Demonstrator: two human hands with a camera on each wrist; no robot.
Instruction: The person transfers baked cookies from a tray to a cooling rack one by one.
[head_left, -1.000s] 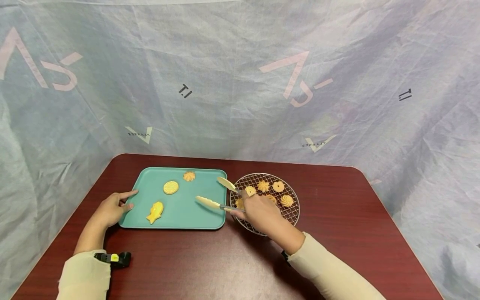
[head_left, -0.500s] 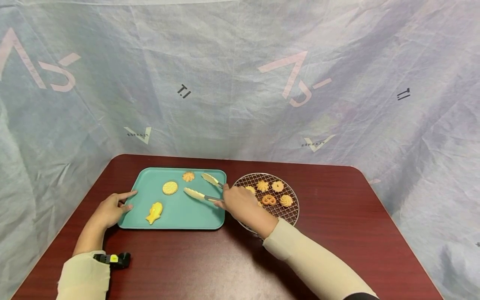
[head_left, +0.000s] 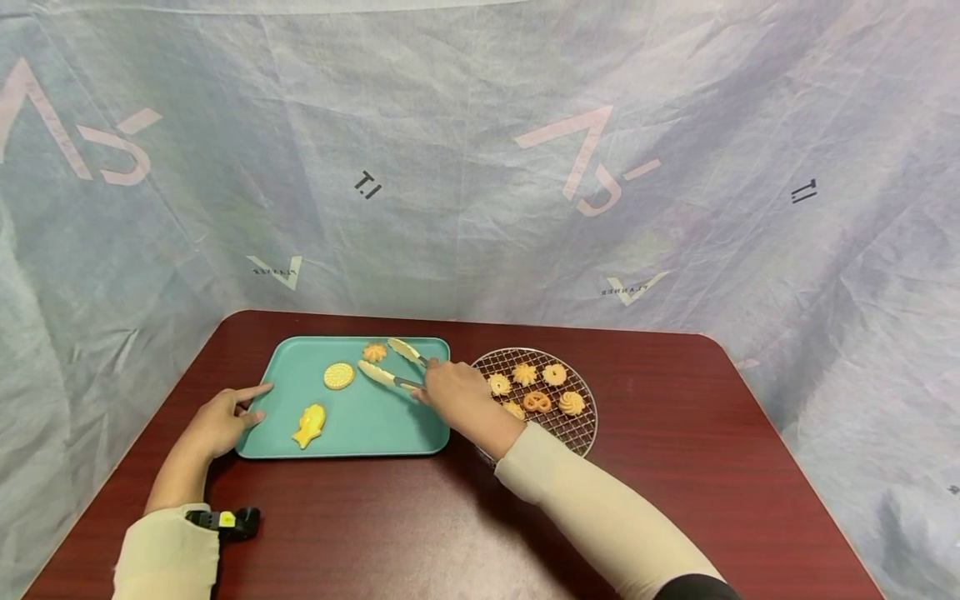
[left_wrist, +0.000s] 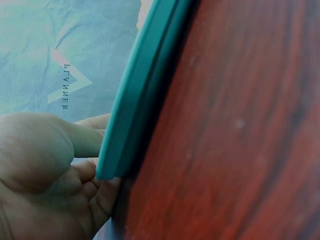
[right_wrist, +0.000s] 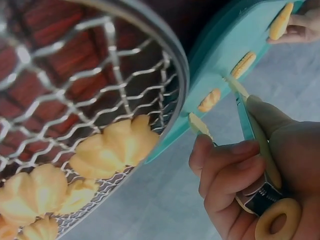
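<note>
My left hand (head_left: 225, 421) holds the left edge of a teal tray (head_left: 375, 429), thumb on top and fingers at the rim (left_wrist: 122, 112). My right hand (head_left: 459, 393) grips cream-tipped tongs (head_left: 378, 373), their arms spread apart with nothing between the tips. Those tips hover over the tray's back right part, just right of a flower-shaped cookie (head_left: 374, 352). A round textured cookie (head_left: 339, 376) lies left of it, and a yellow fish-shaped cookie (head_left: 309, 425) sits nearer the front. The right wrist view shows the tongs' ring end (right_wrist: 278, 220) below my curled fingers.
Right of the tray stands a round wire rack (head_left: 592, 433) with several cookies, among them a pretzel (head_left: 537, 402) and a swirl cookie (head_left: 572, 403). My right forearm crosses its front left. Printed cloth (head_left: 465, 167) hangs behind the dark red table (head_left: 660, 467).
My right hand has moved left from over the rack to the tray, bringing the tongs' tips near the flower-shaped cookie. The rack's left cookies have come into view. My left hand stays put.
</note>
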